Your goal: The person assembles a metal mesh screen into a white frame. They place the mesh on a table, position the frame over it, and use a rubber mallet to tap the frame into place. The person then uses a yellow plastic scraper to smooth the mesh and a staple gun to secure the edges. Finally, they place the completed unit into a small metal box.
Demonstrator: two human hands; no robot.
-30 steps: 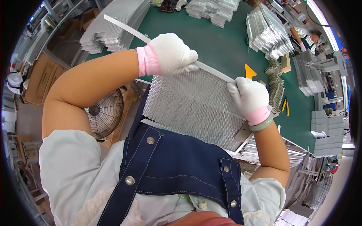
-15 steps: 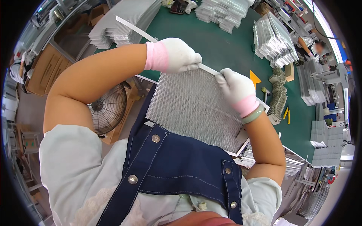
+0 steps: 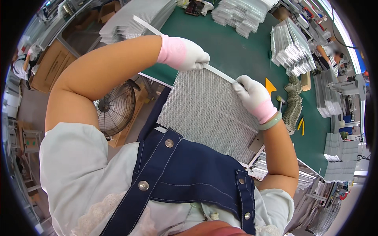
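A silvery mesh sheet (image 3: 208,110) lies in front of my apron at the near edge of the green table. Along its far edge runs a narrow white strip (image 3: 220,73). My left hand (image 3: 191,55), in a white glove with a pink cuff, is closed on the strip, whose free end sticks out to the upper left. Gloved the same way, my right hand (image 3: 252,96) pinches the strip near the sheet's far right corner. Its fingertips hide the strip's end there. A white edge piece (image 3: 258,154) shows beside the sheet's near right corner.
Stacked mesh sheets (image 3: 136,19) stand far left, with more silvery stacks (image 3: 291,47) at the back right. On the green table (image 3: 232,53), an orange triangular piece (image 3: 270,85), a hammer (image 3: 280,101) and yellow-handled pliers (image 3: 301,125) lie right of my hand. A fan (image 3: 115,108) stands at left.
The gap between my hands along the strip has widened a little. Both hands, the strip and the sheet appear slightly further right, as the whole view has shifted.
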